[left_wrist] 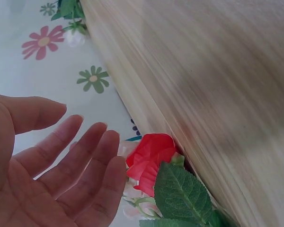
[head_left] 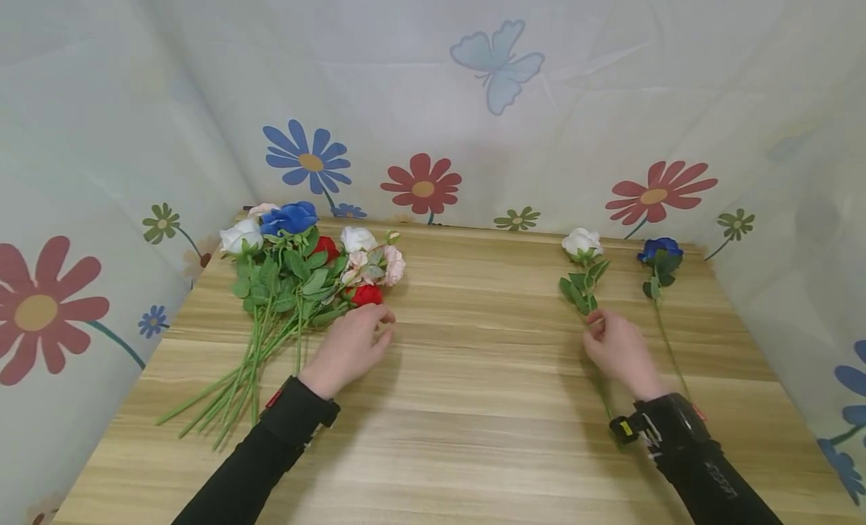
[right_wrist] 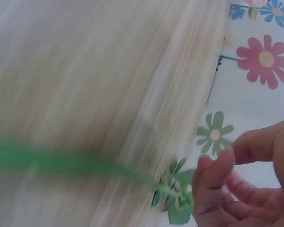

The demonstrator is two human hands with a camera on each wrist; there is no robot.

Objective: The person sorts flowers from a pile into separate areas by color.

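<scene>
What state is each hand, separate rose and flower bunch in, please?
Separate white rose: in bloom, leaves attached
Separate blue rose: lying on the table
Flower bunch: lying heaped, stems overlapping
Left hand: relaxed, holding nothing
Right hand: curled beside the white rose, grip unclear

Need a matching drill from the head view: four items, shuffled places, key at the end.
Things
1. Single blue rose with a thin green stem
2. Pale blue butterfly print
3. Mixed bunch of white, blue, red and pink roses with green stems
4. Single white rose with a green leafy stem

Places
A. On the pale patterned sheet behind the table
B. Its leaves close by the person's right grip
C. Rightmost flower lying on the wood-grain table
D. Table's left side, nearest the person's left grip

Pairs: 1-C, 2-A, 3-D, 4-B
</scene>
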